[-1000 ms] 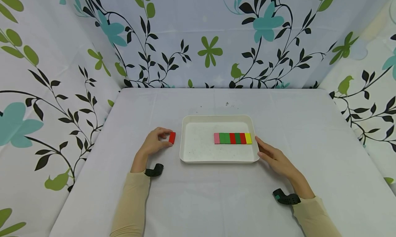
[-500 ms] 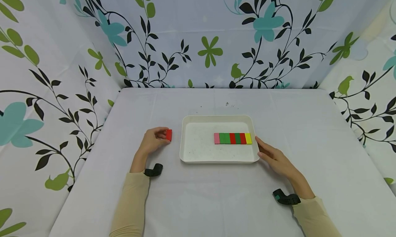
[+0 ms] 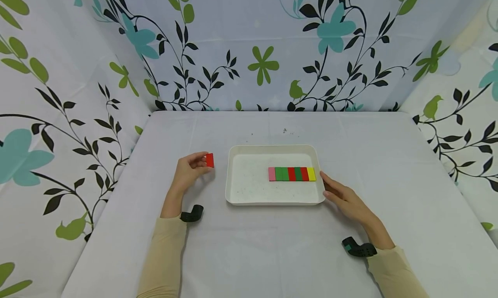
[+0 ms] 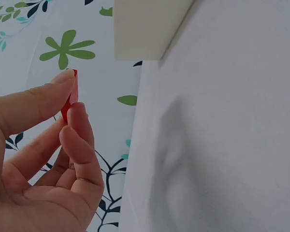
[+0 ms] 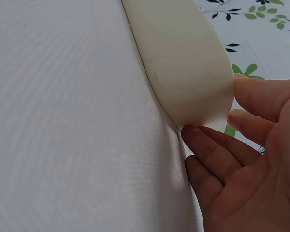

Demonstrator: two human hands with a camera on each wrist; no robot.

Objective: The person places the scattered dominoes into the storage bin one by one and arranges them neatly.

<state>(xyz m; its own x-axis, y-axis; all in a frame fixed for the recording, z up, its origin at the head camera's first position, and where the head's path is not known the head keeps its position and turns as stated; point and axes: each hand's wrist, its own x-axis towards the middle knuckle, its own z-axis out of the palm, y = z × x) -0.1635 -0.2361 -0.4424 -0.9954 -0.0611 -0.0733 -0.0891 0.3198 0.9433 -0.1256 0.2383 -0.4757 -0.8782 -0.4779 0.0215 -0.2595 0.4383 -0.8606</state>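
Observation:
My left hand pinches a small red block between thumb and fingertips, to the left of a white tray. In the left wrist view the red block appears edge-on, and the hand's shadow falls on the table below. A row of flat coloured blocks lies side by side in the tray's right half: pink, green, red, green, red and yellow. My right hand rests its fingertips against the tray's right end. In the right wrist view its fingers touch the outer wall and rim.
A white cloth covers the table. Patterned curtains with leaves and flowers hang behind and on both sides. Small dark specks mark the cloth behind the tray. Each wrist wears a black device.
The left hand has lifted the red block and moved slightly away from the tray, up and to the left in view. The right hand and the tray hold their places.

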